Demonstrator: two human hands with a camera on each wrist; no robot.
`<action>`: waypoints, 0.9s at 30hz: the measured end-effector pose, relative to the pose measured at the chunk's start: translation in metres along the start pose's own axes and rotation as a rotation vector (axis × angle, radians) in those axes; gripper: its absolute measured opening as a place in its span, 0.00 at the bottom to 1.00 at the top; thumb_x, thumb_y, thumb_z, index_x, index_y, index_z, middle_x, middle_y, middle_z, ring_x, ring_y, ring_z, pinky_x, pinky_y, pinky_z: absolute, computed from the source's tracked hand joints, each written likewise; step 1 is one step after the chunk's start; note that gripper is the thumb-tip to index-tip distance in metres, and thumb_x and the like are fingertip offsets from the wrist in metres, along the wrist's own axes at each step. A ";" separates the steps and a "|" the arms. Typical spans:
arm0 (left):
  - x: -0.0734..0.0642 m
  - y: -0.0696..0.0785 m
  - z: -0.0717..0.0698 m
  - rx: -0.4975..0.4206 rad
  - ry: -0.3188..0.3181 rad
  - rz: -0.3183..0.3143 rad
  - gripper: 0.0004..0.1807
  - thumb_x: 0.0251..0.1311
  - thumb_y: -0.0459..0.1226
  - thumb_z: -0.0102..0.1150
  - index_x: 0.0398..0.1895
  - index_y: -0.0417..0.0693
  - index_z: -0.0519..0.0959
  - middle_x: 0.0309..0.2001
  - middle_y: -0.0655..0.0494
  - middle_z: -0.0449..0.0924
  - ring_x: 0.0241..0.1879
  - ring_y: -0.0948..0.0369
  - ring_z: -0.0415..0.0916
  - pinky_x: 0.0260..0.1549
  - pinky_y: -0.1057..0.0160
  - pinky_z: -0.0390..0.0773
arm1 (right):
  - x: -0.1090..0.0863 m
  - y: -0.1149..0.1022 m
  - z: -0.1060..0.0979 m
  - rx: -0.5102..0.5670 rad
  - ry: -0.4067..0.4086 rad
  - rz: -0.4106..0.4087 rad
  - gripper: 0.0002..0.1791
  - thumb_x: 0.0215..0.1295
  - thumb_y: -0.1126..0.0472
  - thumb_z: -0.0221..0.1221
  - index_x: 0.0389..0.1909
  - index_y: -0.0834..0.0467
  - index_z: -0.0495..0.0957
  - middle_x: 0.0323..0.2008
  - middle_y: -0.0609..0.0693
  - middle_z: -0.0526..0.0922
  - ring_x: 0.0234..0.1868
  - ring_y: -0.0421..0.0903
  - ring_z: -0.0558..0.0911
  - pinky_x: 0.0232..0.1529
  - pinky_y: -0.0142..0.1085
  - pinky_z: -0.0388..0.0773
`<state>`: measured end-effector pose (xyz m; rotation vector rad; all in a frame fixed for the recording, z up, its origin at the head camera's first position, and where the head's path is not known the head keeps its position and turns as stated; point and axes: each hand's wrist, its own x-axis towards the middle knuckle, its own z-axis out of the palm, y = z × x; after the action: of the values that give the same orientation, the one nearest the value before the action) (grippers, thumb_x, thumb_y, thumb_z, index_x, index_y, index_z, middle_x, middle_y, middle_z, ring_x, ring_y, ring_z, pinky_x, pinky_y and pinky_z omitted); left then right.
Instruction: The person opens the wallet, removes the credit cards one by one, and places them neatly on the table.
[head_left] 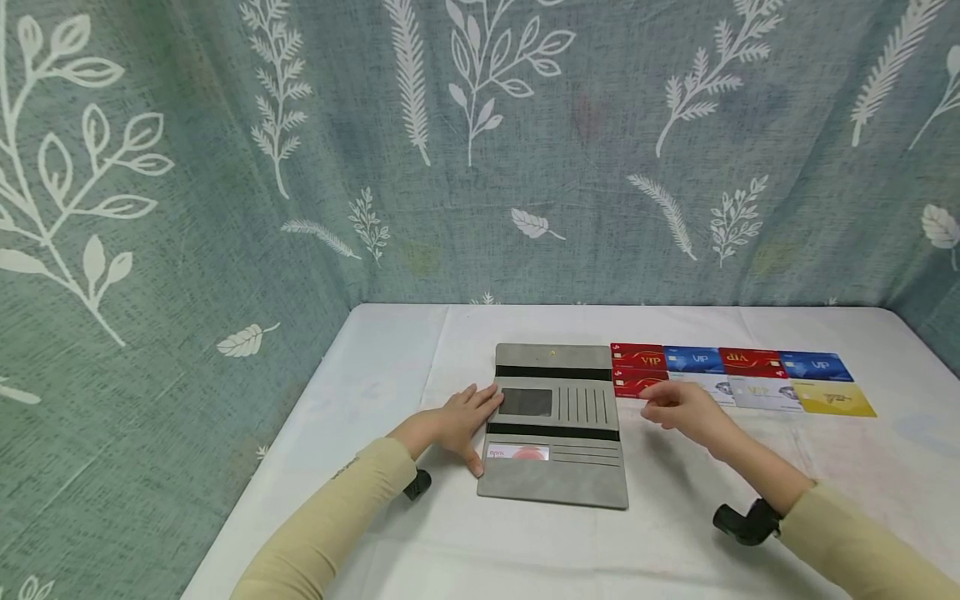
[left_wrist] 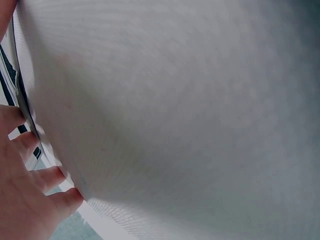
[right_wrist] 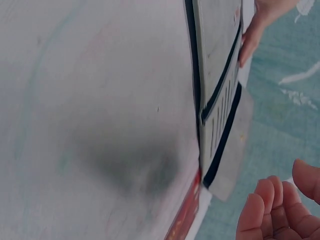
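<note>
A grey wallet [head_left: 553,492] lies unfolded on the table, with black bands across it, a dark window pocket [head_left: 527,402] and rows of card slots. A white-and-pink card [head_left: 517,452] shows in a lower slot. My left hand [head_left: 459,423] rests on the wallet's left edge, fingers spread; the left wrist view shows its fingertips along that edge. To the right of the wallet, my right hand [head_left: 688,410] is over the near row of cards, beside a red card [head_left: 630,384]. Its fingers bend loosely with nothing between them in the right wrist view.
Two rows of cards extend rightward from the wallet: red VIP cards [head_left: 637,356], blue VIP cards [head_left: 693,359], silver-white cards [head_left: 761,392] and a yellow card [head_left: 834,398]. A white cloth covers the table [head_left: 420,542]. A patterned green curtain [head_left: 600,250] hangs behind and at the sides.
</note>
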<state>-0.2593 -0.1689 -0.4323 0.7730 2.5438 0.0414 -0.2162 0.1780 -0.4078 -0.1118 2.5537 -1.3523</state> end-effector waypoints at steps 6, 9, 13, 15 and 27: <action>-0.001 0.000 -0.001 0.001 0.003 0.003 0.67 0.32 0.56 0.72 0.72 0.47 0.41 0.73 0.50 0.33 0.71 0.45 0.32 0.66 0.47 0.42 | 0.003 -0.004 0.012 -0.026 -0.010 -0.033 0.18 0.59 0.64 0.59 0.48 0.68 0.75 0.34 0.53 0.80 0.33 0.46 0.74 0.35 0.35 0.77; -0.001 0.001 -0.002 -0.001 0.001 0.006 0.66 0.32 0.55 0.72 0.72 0.46 0.41 0.73 0.49 0.33 0.70 0.44 0.32 0.66 0.46 0.43 | 0.005 -0.005 0.017 -0.026 -0.017 -0.046 0.17 0.58 0.64 0.59 0.47 0.68 0.76 0.33 0.52 0.79 0.32 0.45 0.73 0.35 0.35 0.77; -0.002 0.001 -0.002 -0.003 -0.003 0.002 0.66 0.33 0.55 0.72 0.72 0.46 0.41 0.73 0.49 0.33 0.70 0.45 0.32 0.66 0.46 0.42 | 0.005 -0.007 0.025 -0.015 -0.043 -0.068 0.17 0.58 0.65 0.60 0.47 0.68 0.76 0.33 0.52 0.79 0.32 0.45 0.73 0.36 0.36 0.77; -0.002 0.001 -0.002 -0.005 -0.002 0.000 0.66 0.33 0.55 0.72 0.72 0.46 0.41 0.73 0.49 0.33 0.71 0.45 0.32 0.66 0.46 0.43 | 0.005 -0.008 0.029 -0.011 -0.057 -0.081 0.17 0.58 0.65 0.60 0.47 0.68 0.76 0.33 0.52 0.79 0.33 0.45 0.73 0.36 0.36 0.78; -0.001 0.000 -0.001 0.003 0.013 0.008 0.66 0.32 0.56 0.72 0.72 0.46 0.42 0.73 0.49 0.34 0.70 0.44 0.33 0.66 0.46 0.44 | 0.011 -0.018 0.057 -0.023 -0.102 -0.124 0.12 0.55 0.66 0.61 0.41 0.66 0.79 0.28 0.49 0.77 0.31 0.44 0.72 0.34 0.34 0.76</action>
<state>-0.2586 -0.1694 -0.4307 0.7873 2.5538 0.0456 -0.2129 0.1206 -0.4257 -0.3399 2.5139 -1.3242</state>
